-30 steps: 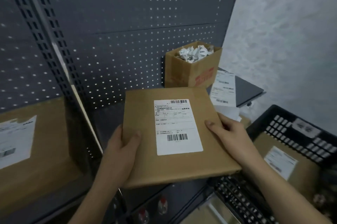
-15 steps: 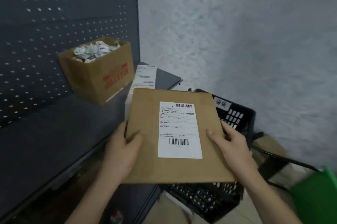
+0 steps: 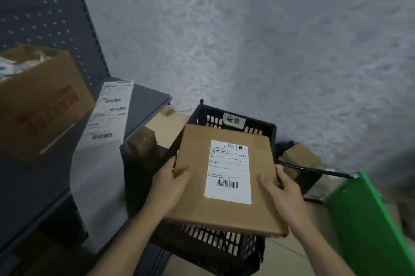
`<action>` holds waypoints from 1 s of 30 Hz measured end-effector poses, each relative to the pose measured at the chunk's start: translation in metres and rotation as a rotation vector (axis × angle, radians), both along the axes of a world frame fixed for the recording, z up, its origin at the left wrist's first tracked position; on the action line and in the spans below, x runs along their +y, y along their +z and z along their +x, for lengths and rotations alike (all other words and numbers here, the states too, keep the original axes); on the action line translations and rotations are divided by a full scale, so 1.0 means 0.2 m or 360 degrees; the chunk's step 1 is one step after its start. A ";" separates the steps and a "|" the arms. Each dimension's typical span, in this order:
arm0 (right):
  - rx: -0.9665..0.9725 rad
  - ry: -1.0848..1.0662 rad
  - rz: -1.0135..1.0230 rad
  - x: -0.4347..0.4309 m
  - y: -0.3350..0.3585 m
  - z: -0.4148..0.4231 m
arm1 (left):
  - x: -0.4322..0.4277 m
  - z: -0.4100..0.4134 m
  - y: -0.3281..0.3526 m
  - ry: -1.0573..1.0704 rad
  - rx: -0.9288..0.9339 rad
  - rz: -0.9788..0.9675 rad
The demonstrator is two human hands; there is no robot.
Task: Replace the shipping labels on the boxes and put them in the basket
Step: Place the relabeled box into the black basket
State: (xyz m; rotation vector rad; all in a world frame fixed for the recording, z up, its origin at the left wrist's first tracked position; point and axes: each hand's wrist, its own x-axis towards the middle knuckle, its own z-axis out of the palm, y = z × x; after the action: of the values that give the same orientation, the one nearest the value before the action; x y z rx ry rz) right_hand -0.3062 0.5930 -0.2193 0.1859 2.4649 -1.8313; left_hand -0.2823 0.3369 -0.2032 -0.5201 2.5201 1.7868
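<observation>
I hold a flat brown cardboard box (image 3: pixel 195 188) level with both hands, directly above the black slatted basket (image 3: pixel 258 126). A white shipping label (image 3: pixel 229 172) with barcodes is stuck on the box's top face. My left hand (image 3: pixel 170 183) grips the box's left edge, thumb on top. My right hand (image 3: pixel 284 188) grips the right edge, thumb on top. The basket carries a white handwritten tag on its far wall; its inside is mostly hidden by the box.
A dark shelf (image 3: pixel 148 100) on the left holds an open brown carton (image 3: pixel 40 100) with crumpled paper and a strip of loose labels (image 3: pixel 110 111). Other cardboard boxes (image 3: pixel 301 156) lie on the floor by the wall. A green object (image 3: pixel 368 219) stands at right.
The view swung right from the pegboard shelf to the basket. Both hands carried the box rightward and down, from in front of the shelf to over the basket.
</observation>
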 end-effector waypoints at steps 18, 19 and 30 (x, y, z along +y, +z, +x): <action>-0.0517 -0.0362 0.0488 -0.26 -0.40 -0.43 | -0.22 -0.63 -0.44 -0.0379 -0.0332 -0.0016; -0.0557 -0.0368 0.0489 -0.26 -0.41 -0.43 | -0.22 -0.65 -0.46 -0.0391 -0.0349 -0.0016; -0.0688 -0.0391 0.0613 -0.27 -0.45 -0.40 | -0.20 -0.68 -0.57 -0.0506 -0.0372 -0.0179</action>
State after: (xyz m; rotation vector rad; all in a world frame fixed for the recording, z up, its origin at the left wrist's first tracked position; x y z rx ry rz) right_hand -0.3855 0.5392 -0.3088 0.8389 2.5160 -1.1860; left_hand -0.4176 0.2977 -0.3165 -0.2887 2.3903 1.3955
